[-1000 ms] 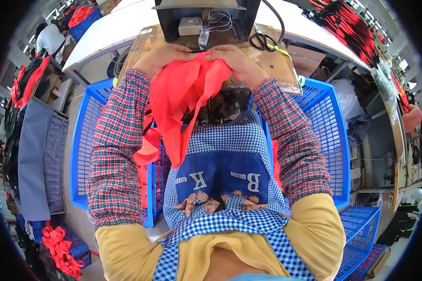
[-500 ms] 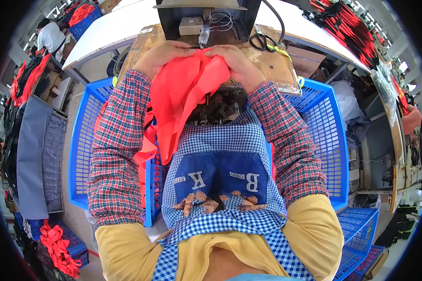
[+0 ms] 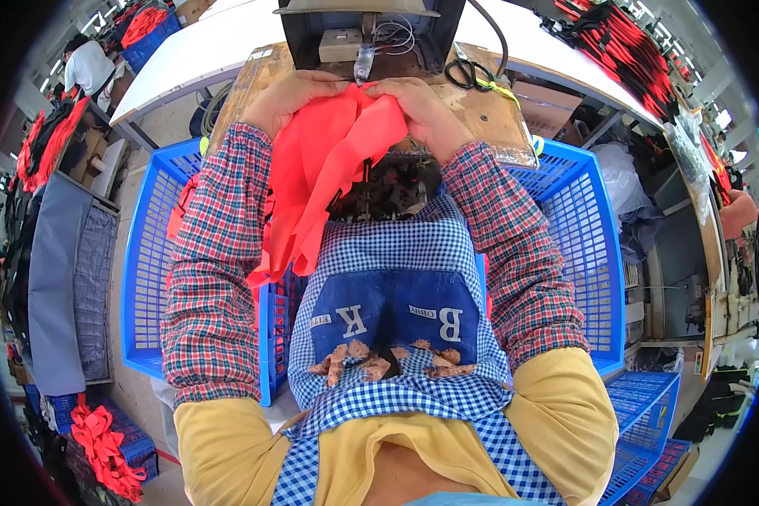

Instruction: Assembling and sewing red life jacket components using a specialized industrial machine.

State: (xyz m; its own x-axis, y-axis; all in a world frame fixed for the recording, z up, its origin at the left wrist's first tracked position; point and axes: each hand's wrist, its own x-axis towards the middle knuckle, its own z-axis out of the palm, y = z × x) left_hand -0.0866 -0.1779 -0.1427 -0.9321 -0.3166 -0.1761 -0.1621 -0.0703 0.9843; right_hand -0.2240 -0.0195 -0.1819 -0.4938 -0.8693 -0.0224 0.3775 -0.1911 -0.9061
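Both hands work at the near side of a dark machine (image 3: 308,42), holding a bunch of red cloth (image 3: 325,156). The left hand (image 3: 292,101) pinches the cloth's upper edge, its fingers pointing inward. The right hand (image 3: 420,108) pinches the same edge from the other side, the fingertips of the two hands close together but apart. That edge lies just below the small pale tip (image 3: 363,66) of the machine; whether the two touch, I cannot tell. The rest of the cloth hangs in loose folds over the near edge of the worn brown surface (image 3: 496,122), toward the person's lap, with its lowest ends beside the left forearm.

To the right of the machine, black scissors (image 3: 475,78) lie on the surface, next to a yellow-green strip (image 3: 503,92). Dark scraps (image 3: 384,192) show between the surface and the blue checked apron (image 3: 396,244). A blue basket (image 3: 146,278) stands outside the left arm, and another basket (image 3: 594,253) outside the right. At the lower left, a red heap (image 3: 105,447) lies near a blue crate. Farther off, at the upper left, a co-worker in a white top (image 3: 91,67) stands near a white table (image 3: 185,63).
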